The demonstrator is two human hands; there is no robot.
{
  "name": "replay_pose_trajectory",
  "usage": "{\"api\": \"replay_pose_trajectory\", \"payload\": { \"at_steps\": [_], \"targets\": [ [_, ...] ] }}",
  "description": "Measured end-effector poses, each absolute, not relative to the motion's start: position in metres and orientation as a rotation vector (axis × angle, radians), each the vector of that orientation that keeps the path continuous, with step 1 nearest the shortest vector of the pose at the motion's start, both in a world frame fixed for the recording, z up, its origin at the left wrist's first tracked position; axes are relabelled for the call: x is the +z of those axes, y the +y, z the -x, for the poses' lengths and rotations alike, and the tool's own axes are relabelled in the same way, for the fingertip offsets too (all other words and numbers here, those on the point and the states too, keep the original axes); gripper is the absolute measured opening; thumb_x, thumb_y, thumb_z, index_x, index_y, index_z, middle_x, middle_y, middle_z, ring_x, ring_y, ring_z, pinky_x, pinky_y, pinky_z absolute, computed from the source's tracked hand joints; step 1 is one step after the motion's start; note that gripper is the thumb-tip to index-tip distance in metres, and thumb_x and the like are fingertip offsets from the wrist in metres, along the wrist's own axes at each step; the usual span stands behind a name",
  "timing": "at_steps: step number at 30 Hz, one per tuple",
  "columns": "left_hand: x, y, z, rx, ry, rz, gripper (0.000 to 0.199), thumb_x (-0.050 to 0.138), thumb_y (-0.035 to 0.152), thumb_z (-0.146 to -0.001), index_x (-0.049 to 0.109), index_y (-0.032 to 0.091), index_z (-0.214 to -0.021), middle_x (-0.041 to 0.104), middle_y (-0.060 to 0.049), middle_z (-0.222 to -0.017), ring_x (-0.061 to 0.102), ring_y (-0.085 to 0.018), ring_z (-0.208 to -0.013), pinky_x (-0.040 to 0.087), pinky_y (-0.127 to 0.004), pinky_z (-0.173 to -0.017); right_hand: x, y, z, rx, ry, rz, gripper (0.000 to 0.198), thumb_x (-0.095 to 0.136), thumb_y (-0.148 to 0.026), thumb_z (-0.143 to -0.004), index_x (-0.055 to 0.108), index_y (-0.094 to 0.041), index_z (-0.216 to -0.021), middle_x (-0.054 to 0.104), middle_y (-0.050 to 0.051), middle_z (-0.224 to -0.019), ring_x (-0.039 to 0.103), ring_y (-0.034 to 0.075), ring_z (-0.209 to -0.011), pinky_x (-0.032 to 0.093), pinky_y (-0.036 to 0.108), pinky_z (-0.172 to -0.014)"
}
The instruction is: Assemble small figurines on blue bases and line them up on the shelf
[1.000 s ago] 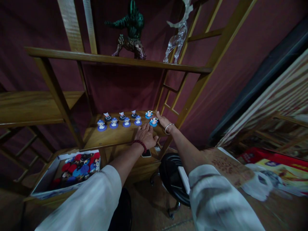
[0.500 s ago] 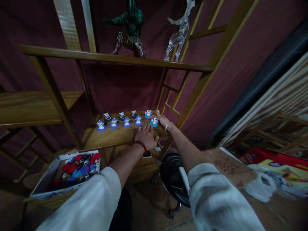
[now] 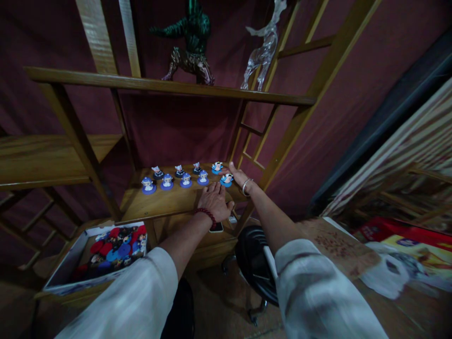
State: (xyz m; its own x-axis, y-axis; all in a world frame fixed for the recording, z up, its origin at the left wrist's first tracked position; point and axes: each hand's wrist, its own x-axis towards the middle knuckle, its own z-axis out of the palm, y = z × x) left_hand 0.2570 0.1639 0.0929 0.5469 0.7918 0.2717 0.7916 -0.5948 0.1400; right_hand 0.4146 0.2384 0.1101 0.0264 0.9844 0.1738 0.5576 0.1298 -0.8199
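Observation:
My left hand (image 3: 213,202) lies palm down at the shelf's front edge, fingers stretched toward the figurines and holding nothing. Just beyond its fingertips is a figurine on a blue base (image 3: 226,180). My right hand (image 3: 240,176) is at the row's right end, thumb raised and fingers reaching between that figurine and another blue-based figurine (image 3: 217,167) behind it. Whether its fingers touch either one I cannot tell. Several white figurines on purple bases (image 3: 185,180) form the front row. Behind them stand three dark-based figurines (image 3: 179,170). All rest on a wooden shelf (image 3: 141,205).
At lower left a white box (image 3: 52,282) holds a jumble of red, blue and black figurines. A green statue (image 3: 194,42) and a clear deer-like statue (image 3: 263,52) stand on the upper shelf (image 3: 169,86). Below are a phone (image 3: 217,228) and a black stool (image 3: 252,254).

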Motion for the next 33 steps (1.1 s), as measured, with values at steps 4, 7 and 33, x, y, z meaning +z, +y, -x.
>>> {"api": "replay_pose_trajectory", "payload": {
  "at_steps": [4, 7, 33],
  "targets": [
    [0.093, 0.163, -0.257, 0.517, 1.419, -2.767, 0.063, 0.026, 0.049, -0.080, 0.034, 0.009, -0.127, 0.034, -0.013, -0.135, 0.023, -0.025, -0.124, 0.018, -0.040, -0.100, 0.109, 0.239, -0.416, 0.700, -1.628, 1.504, 0.067, 0.017, -0.064, -0.080, 0.066, -0.021, -0.095, 0.062, 0.004, -0.104, 0.053, 0.018, -0.102, 0.032, 0.034, -0.097],
    [0.093, 0.163, -0.257, 0.516, 1.416, -2.763, 0.063, 0.026, 0.050, -0.080, 0.035, 0.008, -0.127, 0.034, -0.013, -0.135, 0.024, -0.025, -0.124, 0.019, -0.040, -0.099, 0.105, 0.242, -0.418, 0.704, -1.629, 1.488, 0.067, 0.018, -0.063, -0.080, 0.066, -0.020, -0.096, 0.061, 0.004, -0.106, 0.052, 0.018, -0.102, 0.032, 0.033, -0.097],
    [0.093, 0.163, -0.256, 0.598, 1.405, -2.760, 0.060, 0.031, 0.048, -0.079, 0.038, 0.009, -0.124, 0.038, -0.012, -0.133, 0.025, -0.024, -0.123, 0.021, -0.039, -0.099, 0.094, 0.202, -0.427, 0.507, -1.616, 1.532, 0.037, 0.047, -0.038, -0.078, 0.054, -0.021, -0.110, 0.059, 0.004, -0.111, 0.052, 0.018, -0.104, 0.036, 0.035, -0.093]
  ]
}}
